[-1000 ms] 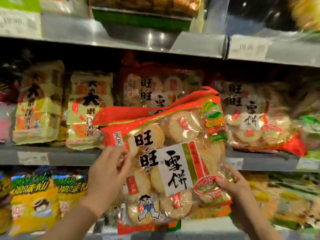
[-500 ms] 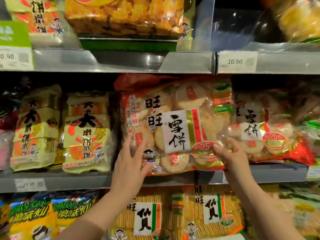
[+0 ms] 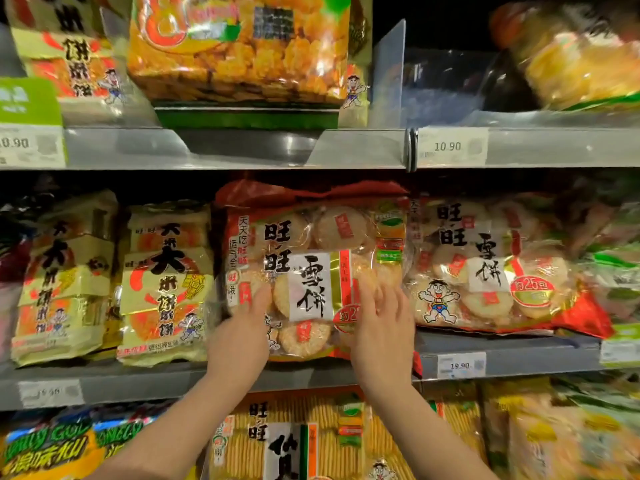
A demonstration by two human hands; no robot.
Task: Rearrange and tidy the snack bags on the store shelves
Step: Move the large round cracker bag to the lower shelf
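A red and clear rice cracker bag (image 3: 311, 258) stands upright on the middle shelf (image 3: 512, 355), between yellow bags on its left and a matching bag on its right. My left hand (image 3: 239, 337) holds the bag's lower left edge, thumb on the front and fingers curled at the side. My right hand (image 3: 381, 327) lies flat on the bag's lower right front, fingers spread, holding nothing.
Two yellow rice cracker bags (image 3: 166, 282) stand left of it, and a matching red bag (image 3: 485, 265) leans on the right. An orange snack bag (image 3: 239, 46) and a clear divider (image 3: 388, 74) sit on the shelf above. Yellow cracker bags (image 3: 287, 441) fill the shelf below.
The red bag went from held out in front of the shelf to standing on the middle shelf. Both hands followed it in, and my right hand slid from its corner onto its front.
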